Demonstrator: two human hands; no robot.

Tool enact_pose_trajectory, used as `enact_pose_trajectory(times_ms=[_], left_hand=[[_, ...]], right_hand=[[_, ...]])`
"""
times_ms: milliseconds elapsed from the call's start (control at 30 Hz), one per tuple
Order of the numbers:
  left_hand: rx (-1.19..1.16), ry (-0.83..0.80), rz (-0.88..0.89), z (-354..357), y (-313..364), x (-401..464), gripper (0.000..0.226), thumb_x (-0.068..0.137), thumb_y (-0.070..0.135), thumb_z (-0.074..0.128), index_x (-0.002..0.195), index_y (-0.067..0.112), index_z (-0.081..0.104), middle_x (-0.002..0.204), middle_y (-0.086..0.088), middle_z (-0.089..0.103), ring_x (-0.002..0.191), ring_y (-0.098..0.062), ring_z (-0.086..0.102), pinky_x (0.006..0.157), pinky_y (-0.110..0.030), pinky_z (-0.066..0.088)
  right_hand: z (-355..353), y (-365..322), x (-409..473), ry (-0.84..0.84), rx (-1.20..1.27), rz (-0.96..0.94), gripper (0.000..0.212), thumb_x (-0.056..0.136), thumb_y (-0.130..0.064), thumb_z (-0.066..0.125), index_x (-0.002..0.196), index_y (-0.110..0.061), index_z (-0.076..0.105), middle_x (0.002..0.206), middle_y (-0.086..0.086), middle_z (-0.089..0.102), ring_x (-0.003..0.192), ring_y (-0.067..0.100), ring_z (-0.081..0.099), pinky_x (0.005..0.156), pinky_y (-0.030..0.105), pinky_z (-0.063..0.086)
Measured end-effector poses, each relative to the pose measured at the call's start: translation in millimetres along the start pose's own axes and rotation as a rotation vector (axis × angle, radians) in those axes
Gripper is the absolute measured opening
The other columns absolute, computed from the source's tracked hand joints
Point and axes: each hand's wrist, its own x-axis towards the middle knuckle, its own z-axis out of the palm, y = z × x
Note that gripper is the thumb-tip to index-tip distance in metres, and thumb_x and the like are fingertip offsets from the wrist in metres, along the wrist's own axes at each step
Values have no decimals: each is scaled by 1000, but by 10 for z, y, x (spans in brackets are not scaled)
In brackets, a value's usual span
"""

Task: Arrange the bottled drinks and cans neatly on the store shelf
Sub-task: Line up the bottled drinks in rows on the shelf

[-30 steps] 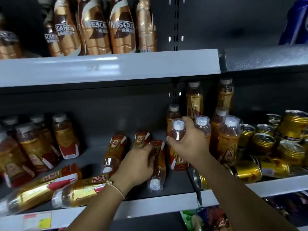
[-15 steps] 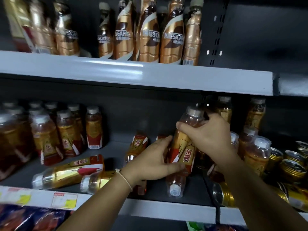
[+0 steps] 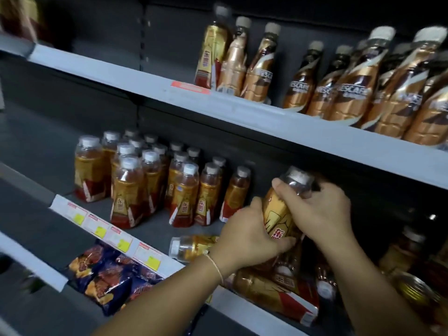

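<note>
Both my hands hold one gold-and-red labelled drink bottle [image 3: 278, 214] with a white cap, lifted above the middle shelf [image 3: 155, 226]. My left hand [image 3: 249, 236] grips its lower body. My right hand [image 3: 317, 209] curls round its neck and shoulder. To the left, several matching bottles [image 3: 145, 180] stand upright in a group. A bottle [image 3: 191, 246] lies on its side just left of my left wrist. More fallen bottles [image 3: 271, 292] lie under my hands at the shelf front. Gold cans [image 3: 412, 289] show dimly at lower right.
The upper shelf [image 3: 242, 110] carries Nescafe bottles [image 3: 351, 88] and one gold-red bottle [image 3: 211, 54]. Price tags [image 3: 121, 236] line the middle shelf's front edge. Blue snack bags [image 3: 109, 275] lie on the shelf below. The left part of the middle shelf is bare.
The view has swung left and tilted. Both hands have carried the bottle a little higher and leftward, toward the standing group; the left hand now grips the lifted bottle instead of a lying one.
</note>
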Motion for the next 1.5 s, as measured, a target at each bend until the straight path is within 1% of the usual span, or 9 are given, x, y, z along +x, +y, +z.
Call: enact_pose_trajectory(times_ms=[100, 200, 333, 467, 700, 867, 1033, 1400, 1500], left_hand=[[50, 73, -16, -325, -281, -8, 71, 57, 73, 66, 108, 30, 43, 94, 11, 58, 87, -9, 56, 69, -28, 51], [95, 173, -59, -613, -559, -29, 69, 55, 76, 63, 106, 33, 45, 92, 11, 53, 91, -11, 48, 73, -28, 46], [44, 242, -132, -947, -944, -78, 70, 56, 78, 62, 106, 34, 43, 96, 11, 55, 96, -12, 47, 77, -28, 44], [25, 291, -197, -1180, -1326, -164, 79, 55, 79, 61, 118, 36, 39, 105, 7, 56, 105, -17, 44, 92, -36, 42], [-6, 279, -272, -1215, -1765, -285, 88, 55, 73, 67, 128, 36, 36, 107, 16, 45, 109, -11, 36, 100, -38, 38], [-37, 289, -312, -1096, -1943, -282, 78, 61, 58, 79, 124, 29, 43, 116, 10, 57, 114, -20, 48, 102, -42, 41], [24, 308, -314, -995, -2035, -275, 79, 66, 51, 82, 128, 22, 42, 120, 4, 59, 115, -26, 49, 104, -45, 39], [-64, 324, -294, -891, -2057, -247, 81, 75, 31, 82, 139, 17, 34, 131, 2, 50, 125, -14, 45, 105, -25, 37], [-103, 294, -312, -904, -2064, -246, 83, 79, 24, 79, 143, 16, 28, 137, 1, 46, 123, -5, 41, 97, -4, 29]], right_hand=[[318, -222, -61, -77, 153, -19, 47, 68, -74, 69, 81, -30, 65, 70, -24, 71, 63, -8, 67, 52, 15, 48], [584, -416, -150, -173, 244, -50, 45, 78, -72, 56, 96, -32, 63, 68, -13, 71, 54, 3, 66, 44, 12, 44], [946, -433, -223, -226, 268, -103, 19, 98, -52, 47, 105, -41, 61, 88, -11, 73, 60, 10, 68, 49, 17, 47], [1359, -170, -335, -264, 242, 25, 11, 101, -38, 52, 102, -40, 63, 89, -13, 72, 64, 5, 67, 49, 12, 46], [1849, 212, -487, -314, 135, 168, 8, 96, -17, 64, 102, -21, 68, 81, -8, 71, 68, 7, 68, 57, 6, 46], [1931, 318, -544, -315, -70, 104, 8, 90, -17, 70, 88, -25, 70, 78, -12, 70, 78, 4, 66, 78, 29, 55], [2022, 356, -657, -263, -325, -103, 9, 89, -23, 69, 80, -24, 68, 68, -18, 60, 64, -4, 55, 56, 17, 40], [2073, 372, -687, -209, -378, -99, 8, 88, -18, 69, 81, -20, 67, 67, -18, 54, 56, -10, 50, 51, 6, 29], [2066, 383, -700, -207, -378, -117, 7, 89, -16, 69, 82, -18, 68, 68, -13, 58, 56, -8, 51, 51, 7, 31]])
